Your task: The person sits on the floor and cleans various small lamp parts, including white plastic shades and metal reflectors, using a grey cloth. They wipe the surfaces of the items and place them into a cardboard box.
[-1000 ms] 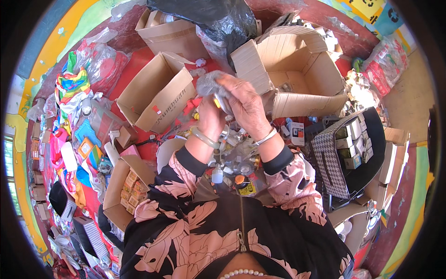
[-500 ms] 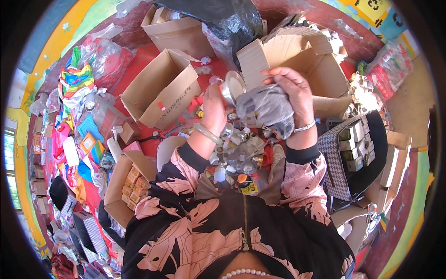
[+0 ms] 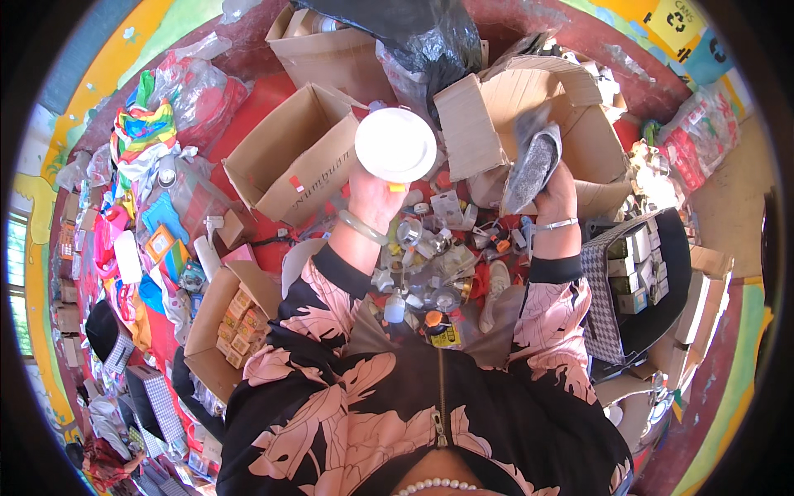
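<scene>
Clutter (image 3: 447, 252) lies between my forearms; past it my left hand (image 3: 372, 198) grips a white disc (image 3: 395, 145) at its near edge, fingers hidden behind; I judge it light, stiff and slick, perhaps brittle, best held by the rim; my forearms reach forward, well apart; my right hand (image 3: 559, 194) is closed on grey cloth (image 3: 529, 172), or maybe a bag, likely soft; open boxes (image 3: 310, 178) flank the disc farther off.
</scene>
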Motion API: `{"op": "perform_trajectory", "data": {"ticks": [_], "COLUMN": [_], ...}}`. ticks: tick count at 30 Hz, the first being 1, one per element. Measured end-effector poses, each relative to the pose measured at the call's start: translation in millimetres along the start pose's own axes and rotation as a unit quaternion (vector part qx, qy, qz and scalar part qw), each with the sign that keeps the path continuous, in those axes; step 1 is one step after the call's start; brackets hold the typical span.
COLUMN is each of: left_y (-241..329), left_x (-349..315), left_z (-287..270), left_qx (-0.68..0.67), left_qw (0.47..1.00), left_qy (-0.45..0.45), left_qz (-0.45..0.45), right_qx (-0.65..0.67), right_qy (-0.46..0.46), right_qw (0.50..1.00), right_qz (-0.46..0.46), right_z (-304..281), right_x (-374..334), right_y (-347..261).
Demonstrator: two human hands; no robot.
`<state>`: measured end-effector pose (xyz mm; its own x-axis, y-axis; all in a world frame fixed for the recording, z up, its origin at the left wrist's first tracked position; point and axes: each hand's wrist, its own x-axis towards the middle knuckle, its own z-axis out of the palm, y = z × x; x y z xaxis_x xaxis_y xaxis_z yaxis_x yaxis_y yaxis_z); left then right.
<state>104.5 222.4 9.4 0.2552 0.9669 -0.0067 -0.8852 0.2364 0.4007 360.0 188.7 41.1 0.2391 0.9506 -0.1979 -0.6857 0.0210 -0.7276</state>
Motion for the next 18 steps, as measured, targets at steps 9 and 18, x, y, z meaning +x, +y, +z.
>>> {"op": "perform_trajectory", "data": {"ticks": [9, 18], "left_y": [6.5, -9.8], "left_x": [-15.8, -13.0], "left_z": [12.9, 5.1], "left_qx": [-0.011, 0.081], "left_qw": [0.999, 0.993], "left_qy": [0.007, 0.0], "left_qz": [-0.044, -0.081], "right_qx": [-0.326, -0.064], "right_qy": [0.0, -0.128], "right_qw": [0.938, 0.968], "right_qz": [-0.121, -0.207], "right_z": [1.9, 77.4], "right_x": [-32.7, -74.6], "right_y": [-38.3, -25.1]}}
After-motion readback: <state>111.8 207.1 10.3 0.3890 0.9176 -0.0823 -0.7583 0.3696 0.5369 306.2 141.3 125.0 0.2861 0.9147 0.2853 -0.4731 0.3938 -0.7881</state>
